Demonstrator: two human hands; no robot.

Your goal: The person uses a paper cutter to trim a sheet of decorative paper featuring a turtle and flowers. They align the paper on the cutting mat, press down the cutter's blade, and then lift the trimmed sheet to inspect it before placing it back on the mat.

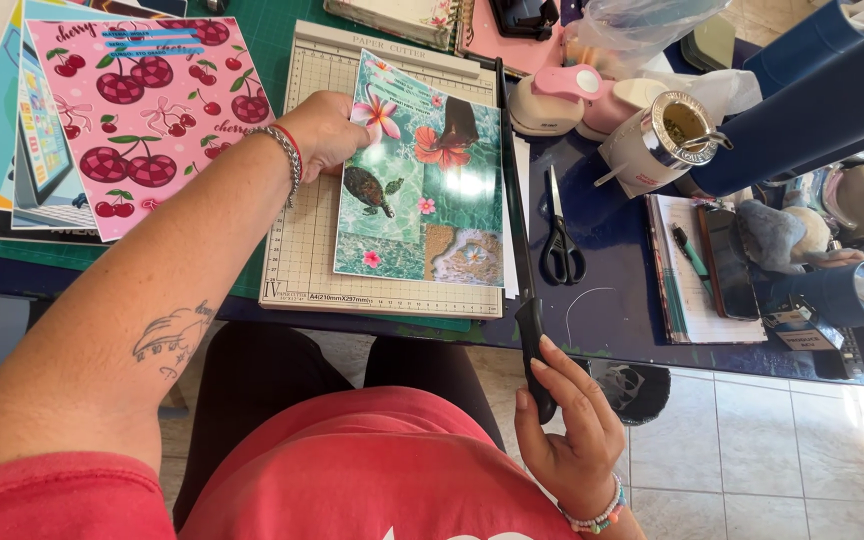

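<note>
I press my left hand (324,132) flat on the far-left corner of the ocean-print sheet (422,185) lying on the paper cutter (302,250) while my right hand (567,425) grips the blade handle (534,355), which I'd lower steadily, keeping the sheet's edge square to the grid.

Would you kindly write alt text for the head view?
A person's left hand presses a printed sheet with flowers and a turtle onto a paper cutter, while the right hand grips its black blade handle. Scissors lie alongside.
</note>
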